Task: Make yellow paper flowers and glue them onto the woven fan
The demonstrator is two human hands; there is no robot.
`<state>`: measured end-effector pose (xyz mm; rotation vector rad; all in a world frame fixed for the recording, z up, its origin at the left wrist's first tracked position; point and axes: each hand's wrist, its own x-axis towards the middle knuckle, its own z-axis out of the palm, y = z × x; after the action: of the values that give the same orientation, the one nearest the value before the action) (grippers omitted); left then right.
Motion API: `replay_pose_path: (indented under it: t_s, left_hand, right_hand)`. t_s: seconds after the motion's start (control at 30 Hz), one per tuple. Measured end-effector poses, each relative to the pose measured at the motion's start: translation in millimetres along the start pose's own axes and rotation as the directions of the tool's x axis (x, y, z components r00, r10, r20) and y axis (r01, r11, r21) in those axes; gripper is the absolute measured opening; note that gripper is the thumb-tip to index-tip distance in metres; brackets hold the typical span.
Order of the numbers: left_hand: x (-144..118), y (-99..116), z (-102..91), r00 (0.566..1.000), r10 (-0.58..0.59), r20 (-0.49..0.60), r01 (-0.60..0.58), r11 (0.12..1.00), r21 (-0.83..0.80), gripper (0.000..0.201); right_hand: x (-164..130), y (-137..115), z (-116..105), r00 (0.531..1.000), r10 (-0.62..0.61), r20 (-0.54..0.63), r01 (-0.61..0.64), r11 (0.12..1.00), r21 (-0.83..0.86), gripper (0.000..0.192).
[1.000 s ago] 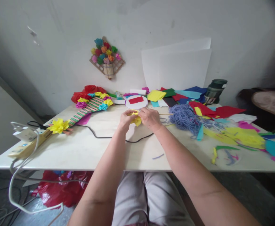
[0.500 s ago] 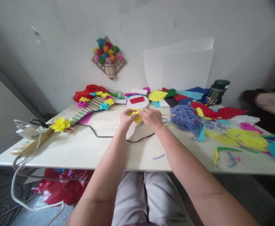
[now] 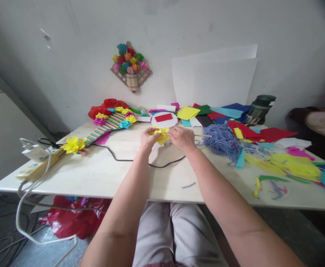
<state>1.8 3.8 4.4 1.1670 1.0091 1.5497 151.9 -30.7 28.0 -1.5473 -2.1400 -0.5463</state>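
Observation:
My left hand (image 3: 148, 139) and my right hand (image 3: 182, 138) meet over the middle of the white table (image 3: 104, 174), both pinching a crumpled yellow paper flower (image 3: 160, 135). A thin wooden stick (image 3: 204, 136) pokes out to the right from under my right hand. Just behind the flower lies a white round disc with a red rectangle (image 3: 164, 119) on it. A black cable (image 3: 129, 159) runs across the table under my wrists.
A woven fan with paper flowers (image 3: 107, 125) and a power strip (image 3: 38, 163) lie at the left. Purple yarn (image 3: 220, 140) and many coloured paper scraps (image 3: 287, 159) cover the right. A dark bottle (image 3: 258, 108) stands at the back. A flower decoration (image 3: 129, 66) hangs on the wall.
The view has shifted slightly; my hands stay together on the yellow flower, working it with small finger movements. Nothing else on the table has moved.

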Motion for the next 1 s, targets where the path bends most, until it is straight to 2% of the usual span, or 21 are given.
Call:
replay_pose_path:
  t_s: [0.27, 0.4, 0.53, 0.8, 1.0]
  left_hand:
    - [4.1, -1.4, -3.2, 0.999, -0.038, -0.034, 0.037, 0.999, -0.021, 0.029]
    - [8.7, -4.9, -6.4, 0.997, -0.069, -0.030, 0.067, 0.996, -0.061, 0.032]
    - [11.2, -6.4, -8.9, 0.994, -0.107, -0.023, 0.104, 0.989, -0.108, 0.035]
    - [8.3, -1.6, -9.6, 0.989, -0.145, 0.025, 0.147, 0.968, -0.202, 0.033]
    - [6.8, 0.2, -9.0, 0.980, -0.178, 0.087, 0.194, 0.949, -0.248, 0.037]
  right_hand:
    - [0.0, 7.0, 3.8, 0.998, 0.036, -0.054, -0.031, 0.996, 0.080, 0.029]
    - [0.7, 14.5, 11.3, 0.990, 0.069, -0.126, -0.045, 0.983, 0.179, 0.029]
    - [2.2, 26.2, 18.5, 0.965, 0.169, -0.202, -0.118, 0.962, 0.245, 0.029]
    - [-0.2, 53.1, 25.0, 0.925, 0.377, -0.055, -0.365, 0.917, 0.162, 0.030]
    - [-4.1, 68.3, 43.2, 0.867, 0.454, 0.205, -0.467, 0.884, 0.015, 0.030]
